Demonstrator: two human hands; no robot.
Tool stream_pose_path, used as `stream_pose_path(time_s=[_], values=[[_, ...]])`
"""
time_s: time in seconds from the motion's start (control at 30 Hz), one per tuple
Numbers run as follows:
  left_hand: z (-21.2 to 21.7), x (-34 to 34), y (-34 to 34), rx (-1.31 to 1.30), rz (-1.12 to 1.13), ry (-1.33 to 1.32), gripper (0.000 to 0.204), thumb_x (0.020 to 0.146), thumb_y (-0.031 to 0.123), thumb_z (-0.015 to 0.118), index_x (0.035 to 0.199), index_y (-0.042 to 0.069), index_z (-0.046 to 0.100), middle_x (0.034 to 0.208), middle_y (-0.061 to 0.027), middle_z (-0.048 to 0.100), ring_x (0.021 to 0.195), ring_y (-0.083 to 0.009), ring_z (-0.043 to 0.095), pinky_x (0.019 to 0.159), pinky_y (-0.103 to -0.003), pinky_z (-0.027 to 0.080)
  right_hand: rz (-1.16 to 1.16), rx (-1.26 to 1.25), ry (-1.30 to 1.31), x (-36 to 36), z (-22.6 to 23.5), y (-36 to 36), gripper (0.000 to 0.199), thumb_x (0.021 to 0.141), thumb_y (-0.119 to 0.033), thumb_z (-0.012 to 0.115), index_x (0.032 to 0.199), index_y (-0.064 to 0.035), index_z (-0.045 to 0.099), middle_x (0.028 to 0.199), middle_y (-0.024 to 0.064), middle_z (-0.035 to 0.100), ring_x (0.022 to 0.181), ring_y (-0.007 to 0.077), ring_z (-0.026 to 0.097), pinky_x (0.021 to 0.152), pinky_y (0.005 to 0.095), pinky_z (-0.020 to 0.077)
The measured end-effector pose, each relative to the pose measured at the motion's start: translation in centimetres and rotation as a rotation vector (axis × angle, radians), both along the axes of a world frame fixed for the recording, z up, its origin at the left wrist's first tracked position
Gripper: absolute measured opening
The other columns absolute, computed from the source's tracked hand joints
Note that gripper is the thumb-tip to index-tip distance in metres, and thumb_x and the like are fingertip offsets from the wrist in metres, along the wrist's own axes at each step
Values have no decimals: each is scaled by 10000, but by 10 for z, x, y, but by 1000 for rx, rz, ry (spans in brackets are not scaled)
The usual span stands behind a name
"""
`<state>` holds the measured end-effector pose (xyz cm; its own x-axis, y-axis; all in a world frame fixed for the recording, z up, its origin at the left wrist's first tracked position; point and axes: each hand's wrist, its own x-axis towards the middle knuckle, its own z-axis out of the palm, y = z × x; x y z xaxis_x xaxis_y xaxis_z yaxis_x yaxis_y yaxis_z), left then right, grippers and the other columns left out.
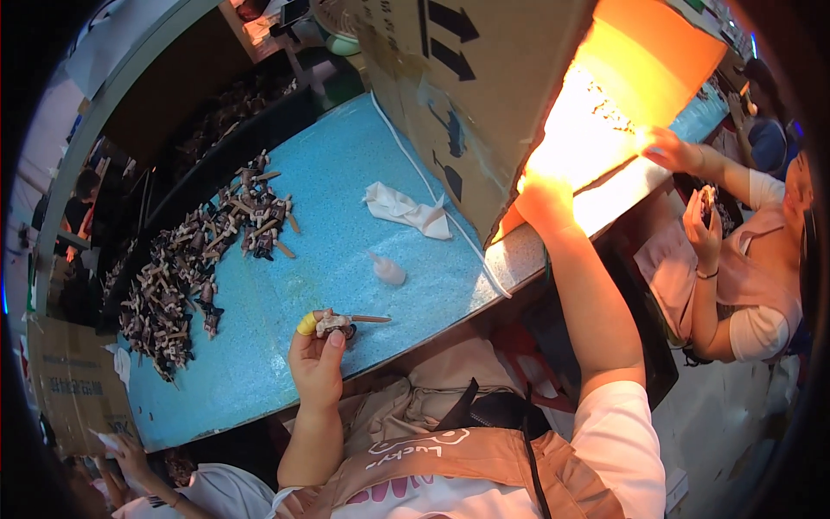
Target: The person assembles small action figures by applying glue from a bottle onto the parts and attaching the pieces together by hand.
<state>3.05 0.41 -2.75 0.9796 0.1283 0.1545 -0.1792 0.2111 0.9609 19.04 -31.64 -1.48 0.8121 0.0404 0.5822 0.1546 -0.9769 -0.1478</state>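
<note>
My left hand [316,370] is closed on a small figurine [334,325] above the near edge of the blue tabletop [251,346]. Brown and whitish parts show on the figurine, and a thin brown stick points out of it to the right. Something yellow wraps one fingertip of this hand. My right hand [546,203] reaches into a brightly lit cardboard box [467,112]. Glare washes out its fingers, so whether it holds anything cannot be seen. Beyond my left hand lie a small white squeeze bottle [387,270] and a crumpled white cloth [408,210].
A large pile of similar figurines [186,277], many with sticks, covers the table's left side. A white cable [415,160] runs beside the box. On the right, a person in a pink apron [752,259] works with both hands; another person's hand [130,458] shows at lower left.
</note>
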Motion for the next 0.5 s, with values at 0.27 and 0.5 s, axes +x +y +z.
stream_pose_path(time_s=[0.27, 0.5], values=[[28, -3, 0, -175, -164, 100, 361, 864, -6, 574, 1213, -26, 483, 1101, -108, 575, 972, -159, 562, 834, -271, 468, 313, 1096, 148, -55, 0, -4, 200, 779, -23, 606, 960, 30, 540, 858, 94, 575, 780, 182, 541, 665, 288, 456], [43, -13, -5, -83, -313, 163, 361, 866, -3, 573, 1211, -47, 476, 1100, -102, 559, 1004, -136, 528, 816, -248, 437, 829, 1172, 275, -143, 42, 119, 248, 727, 53, 667, 938, 12, 543, 944, 114, 539, 768, 146, 512, 696, 255, 433]])
